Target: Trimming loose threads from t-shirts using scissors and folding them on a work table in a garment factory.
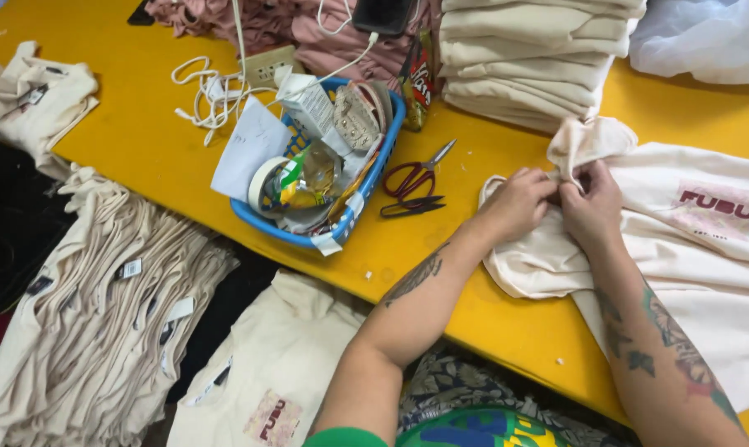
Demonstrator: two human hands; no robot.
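This is looking like a garment workshop or finishing room. Folded cream shirts are sitting in a tall stack point(533, 58) on a long yellow worktable point(142, 141), and more tagged cream garments are lying in heaps point(93, 314) below its edge. A blue basket point(366, 186) of tape and odds is standing beside red-handled scissors point(414, 184), with pink fabric point(308, 29) piling up behind.

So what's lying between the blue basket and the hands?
In the head view, red-handled scissors lie on the yellow table, between the blue basket and the left hand pinching the cream shirt.
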